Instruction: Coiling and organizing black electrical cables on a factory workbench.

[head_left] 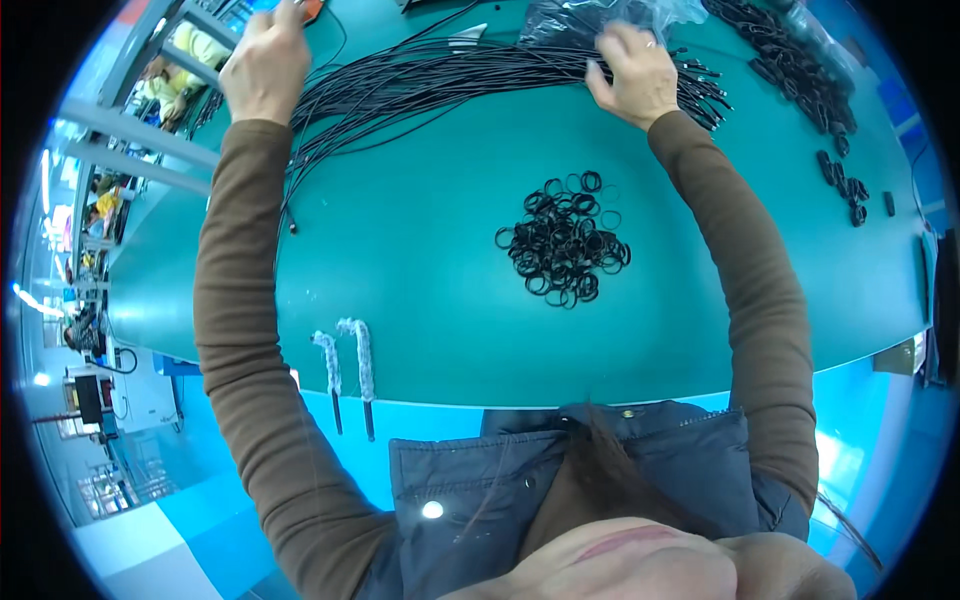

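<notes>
A long bundle of thin black cables (430,80) lies across the far part of the green table, its connector ends fanned out at the right. At the bundle's left end is my left hand (266,68), its fingers curled closed; what they hold is hidden. An orange object (313,9) shows just beyond those fingertips, partly cut off by the picture's edge. My right hand (636,76) hovers at or over the right part of the bundle, slightly blurred, thumb apart from the fingers. A clear plastic bag (565,22) lies just beyond it.
A pile of black rubber rings (565,242) sits mid-table. Bundled black pieces (800,70) lie far right, with several smaller ones (843,187) nearer. Two fuzzy-wrapped dark rods (360,370) overhang the near edge. A metal frame (140,130) stands at left, people beyond it.
</notes>
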The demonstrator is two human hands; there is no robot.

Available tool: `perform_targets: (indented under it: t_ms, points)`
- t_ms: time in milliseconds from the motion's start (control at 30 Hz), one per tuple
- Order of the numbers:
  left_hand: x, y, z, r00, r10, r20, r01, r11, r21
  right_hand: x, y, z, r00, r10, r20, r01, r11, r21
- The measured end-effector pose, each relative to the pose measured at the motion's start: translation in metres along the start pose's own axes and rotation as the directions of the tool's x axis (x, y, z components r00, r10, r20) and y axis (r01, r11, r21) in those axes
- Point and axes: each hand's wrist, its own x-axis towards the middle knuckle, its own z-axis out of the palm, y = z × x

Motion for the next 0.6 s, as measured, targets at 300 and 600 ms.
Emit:
perform_targets:
  t_ms: [300, 600]
  points:
    - [0.029, 0.063, -0.157, 0.985, 0.013, 0.17, 0.131, 0.581, -0.803, 0.079, 0.009, -0.079, 0.974, -0.043, 0.224, 0.047, 0.999, -0.014]
    - [-0.088, 0.068, -0.309, 0.426, 0.72, 0.547, 0.888, -0.45, -0.098, 0.021, 0.109, -0.268, 0.934, 0.052, 0.353, -0.003, 0.99, -0.139]
